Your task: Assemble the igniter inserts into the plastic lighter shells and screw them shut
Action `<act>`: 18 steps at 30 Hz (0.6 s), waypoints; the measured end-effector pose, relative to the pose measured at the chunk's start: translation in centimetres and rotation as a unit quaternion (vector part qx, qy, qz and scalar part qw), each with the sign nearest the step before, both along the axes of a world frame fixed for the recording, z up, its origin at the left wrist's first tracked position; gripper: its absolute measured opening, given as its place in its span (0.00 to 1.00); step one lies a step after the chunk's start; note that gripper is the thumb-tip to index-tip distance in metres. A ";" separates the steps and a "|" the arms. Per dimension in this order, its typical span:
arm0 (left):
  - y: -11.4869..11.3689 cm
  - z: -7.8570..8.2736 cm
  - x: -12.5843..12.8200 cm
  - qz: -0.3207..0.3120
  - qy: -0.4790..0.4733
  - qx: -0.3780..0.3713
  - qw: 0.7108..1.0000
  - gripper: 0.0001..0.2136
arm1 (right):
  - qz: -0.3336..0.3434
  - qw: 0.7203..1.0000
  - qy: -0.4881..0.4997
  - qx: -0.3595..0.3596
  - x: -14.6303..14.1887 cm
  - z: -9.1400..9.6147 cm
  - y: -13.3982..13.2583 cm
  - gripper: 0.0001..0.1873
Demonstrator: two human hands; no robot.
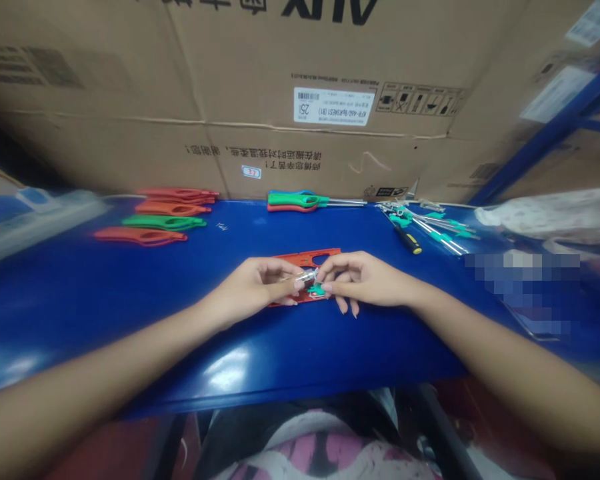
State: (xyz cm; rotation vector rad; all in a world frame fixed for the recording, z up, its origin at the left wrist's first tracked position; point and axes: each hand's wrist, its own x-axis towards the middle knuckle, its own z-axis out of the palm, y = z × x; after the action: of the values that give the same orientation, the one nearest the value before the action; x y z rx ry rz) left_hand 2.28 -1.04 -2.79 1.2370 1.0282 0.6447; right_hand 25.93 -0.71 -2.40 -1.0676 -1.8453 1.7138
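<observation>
My left hand (267,283) is closed around a small lighter fuel tank (307,277), a shiny clear and brownish cylinder lying between thumb and fingers. At the tank's right end, my right hand (355,280) pinches a small green plastic piece (317,291), partly covered by the thumb. Below both hands on the table are two orange-red lighter shell halves: the far half (300,258) has an oval opening at its right end, and the near half (305,300) is mostly hidden by my fingers.
Several red and green shells (165,222) lie at the back left of the blue table (180,347). Assembled long-nosed lighters (293,201) rest against the cardboard box (260,80). Metal nozzles with green parts (440,230) and a black-yellow screwdriver (409,240) are back right.
</observation>
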 end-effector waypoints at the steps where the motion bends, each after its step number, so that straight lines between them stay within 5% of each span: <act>1: 0.0 0.0 0.0 0.000 0.001 -0.001 1.000 0.19 | -0.003 1.000 0.002 -0.002 0.0 0.0 0.0 0.16; 18: -0.1 0.5 0.2 0.031 -0.009 -0.031 0.999 0.13 | -0.059 0.997 -0.037 0.017 0.1 0.2 0.2 0.15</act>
State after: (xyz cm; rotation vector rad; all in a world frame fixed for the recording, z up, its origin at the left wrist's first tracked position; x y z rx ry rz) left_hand 2.52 -1.17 -2.28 1.1479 1.0676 0.6664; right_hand 26.02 -0.48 -2.17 -1.2164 -1.8103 1.5895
